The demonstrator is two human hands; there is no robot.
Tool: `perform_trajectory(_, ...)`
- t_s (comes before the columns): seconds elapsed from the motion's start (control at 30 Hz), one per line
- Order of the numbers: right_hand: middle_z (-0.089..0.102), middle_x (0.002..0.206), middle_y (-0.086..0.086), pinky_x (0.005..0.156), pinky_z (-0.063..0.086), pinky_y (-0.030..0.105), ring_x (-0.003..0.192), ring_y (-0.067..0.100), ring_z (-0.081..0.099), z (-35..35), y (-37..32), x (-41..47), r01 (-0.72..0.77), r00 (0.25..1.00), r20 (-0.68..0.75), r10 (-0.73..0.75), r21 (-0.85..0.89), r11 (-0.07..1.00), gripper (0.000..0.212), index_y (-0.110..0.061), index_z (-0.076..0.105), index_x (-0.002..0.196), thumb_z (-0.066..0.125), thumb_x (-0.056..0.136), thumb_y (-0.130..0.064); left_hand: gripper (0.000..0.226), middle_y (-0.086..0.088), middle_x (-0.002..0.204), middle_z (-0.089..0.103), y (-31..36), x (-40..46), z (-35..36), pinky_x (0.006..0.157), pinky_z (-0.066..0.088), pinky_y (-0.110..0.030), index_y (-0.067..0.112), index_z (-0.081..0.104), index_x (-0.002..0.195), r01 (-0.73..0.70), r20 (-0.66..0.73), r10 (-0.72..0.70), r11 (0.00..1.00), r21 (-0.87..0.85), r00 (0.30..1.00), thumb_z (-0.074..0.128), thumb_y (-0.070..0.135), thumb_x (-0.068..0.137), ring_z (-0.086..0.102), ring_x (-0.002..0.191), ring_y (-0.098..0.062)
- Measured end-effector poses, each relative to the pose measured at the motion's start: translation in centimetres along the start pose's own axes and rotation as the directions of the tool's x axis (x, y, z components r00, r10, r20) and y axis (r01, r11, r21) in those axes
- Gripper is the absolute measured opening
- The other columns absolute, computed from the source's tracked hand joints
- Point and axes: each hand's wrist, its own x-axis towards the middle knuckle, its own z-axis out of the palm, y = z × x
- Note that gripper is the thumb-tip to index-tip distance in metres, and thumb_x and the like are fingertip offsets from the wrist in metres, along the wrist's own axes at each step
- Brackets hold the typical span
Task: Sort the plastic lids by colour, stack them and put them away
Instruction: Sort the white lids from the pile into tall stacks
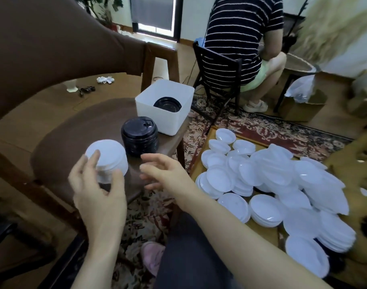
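Note:
A stack of white lids [108, 157] stands on the brown chair seat [63, 142]. My left hand [97, 188] curls its fingers and thumb round the stack's near side. Right of it stands a stack of black lids [139, 136], untouched. My right hand [163, 174] hovers just right of the white stack with fingers relaxed and holds nothing. A white square bin [168, 113] at the seat's far corner holds more black lids [167, 104]. Several loose white lids [272, 184] lie heaped on the floor at the right.
The chair's brown backrest [42, 49] curves over the left. A patterned rug [251, 126] covers the floor. A person in a striped shirt [241, 38] sits on a dark chair at the back, facing away. A cardboard box [303, 105] stands far right.

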Motion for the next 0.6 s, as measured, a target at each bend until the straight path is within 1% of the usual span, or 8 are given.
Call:
perform_trajectory(0.07,0.066,0.103,0.001,0.081,0.057,0.033,0.095,0.014,0.064,-1.6,0.2,-1.1,0.04,0.999,-0.029,-0.041,-0.033,0.999,0.032,-0.014,0.061,0.126,0.063,0.094,-0.014,0.047,0.004,0.148,0.039,0.9,-1.1,0.6,0.11,0.032,-0.031,0.025,0.056,0.137,-0.105,0.045,0.105,0.994,-0.009,0.993,0.059,0.031,0.091,0.041,0.135,-0.011)
perform_trajectory(0.17,0.068,0.104,0.0,0.082,0.057,0.038,0.093,0.012,0.065,-4.5,0.8,-3.2,0.087,0.992,-0.085,-0.096,-0.102,0.991,0.027,-0.018,0.065,0.12,0.064,0.093,-0.014,0.039,0.009,0.14,0.046,2.7,-2.3,2.1,0.111,0.033,-0.031,0.028,0.06,0.131,-0.176,0.158,0.182,0.983,-0.05,0.971,0.062,0.018,0.094,0.043,0.132,-0.005)
perform_trajectory(0.2,0.069,0.104,-0.001,0.084,0.057,0.037,0.094,0.011,0.065,-5.7,1.0,-4.1,0.103,0.988,-0.105,-0.116,-0.126,0.987,0.026,-0.019,0.066,0.118,0.065,0.093,-0.013,0.039,0.01,0.138,0.048,3.3,-2.7,2.7,0.11,0.034,-0.03,0.028,0.06,0.131,-0.194,0.194,0.203,0.979,-0.067,0.96,0.061,0.02,0.093,0.044,0.13,-0.004)
perform_trajectory(0.27,0.069,0.104,-0.003,0.084,0.055,0.029,0.092,0.007,0.065,-8.4,1.3,-6.2,0.119,0.977,-0.151,-0.147,-0.181,0.976,0.025,-0.021,0.066,0.115,0.065,0.092,-0.011,0.041,0.01,0.133,0.051,4.2,-3.4,3.6,0.11,0.036,-0.029,0.025,0.062,0.129,-0.231,0.259,0.244,0.97,-0.079,0.935,0.057,0.025,0.089,0.047,0.126,-0.003)
perform_trajectory(0.33,0.07,0.105,-0.005,0.085,0.055,0.027,0.094,0.006,0.065,-11.6,1.7,-8.5,0.117,0.962,-0.212,-0.174,-0.258,0.959,0.026,-0.026,0.067,0.113,0.065,0.092,-0.011,0.036,0.01,0.126,0.055,4.7,-3.9,4.7,0.105,0.041,-0.029,0.024,0.064,0.125,-0.257,0.339,0.271,0.962,-0.087,0.901,0.059,0.021,0.09,0.051,0.119,-0.003)
perform_trajectory(0.43,0.071,0.107,-0.008,0.089,0.052,0.025,0.101,0.003,0.065,-16.5,2.3,-12.1,0.083,0.927,-0.309,-0.21,-0.378,0.922,0.027,-0.03,0.066,0.114,0.066,0.092,-0.014,0.031,0.014,0.12,0.061,5.6,-4.9,6.2,0.096,0.044,-0.025,0.03,0.067,0.118,-0.261,0.493,0.258,0.963,-0.064,0.831,0.062,0.013,0.093,0.057,0.109,0.0)
perform_trajectory(0.5,0.07,0.108,-0.011,0.085,0.051,0.022,0.103,-0.001,0.062,-19.7,3.1,-14.8,0.031,0.902,-0.373,-0.216,-0.445,0.895,0.027,-0.032,0.064,0.114,0.065,0.092,-0.016,0.03,0.014,0.119,0.063,5.9,-6.1,7.6,0.098,0.046,-0.03,0.029,0.069,0.118,-0.298,0.58,0.263,0.954,-0.035,0.771,0.062,0.015,0.092,0.057,0.104,0.0)
perform_trajectory(0.6,0.068,0.109,-0.013,0.083,0.051,0.021,0.103,-0.004,0.06,-23.7,4.9,-18.7,-0.056,0.852,-0.477,-0.214,-0.489,0.87,0.027,-0.033,0.063,0.114,0.065,0.093,-0.017,0.029,0.008,0.121,0.064,5.9,-7.9,9.8,0.103,0.045,-0.047,0.023,0.068,0.121,-0.346,0.67,0.289,0.937,-0.05,0.684,0.061,0.02,0.092,0.059,0.113,-0.013)
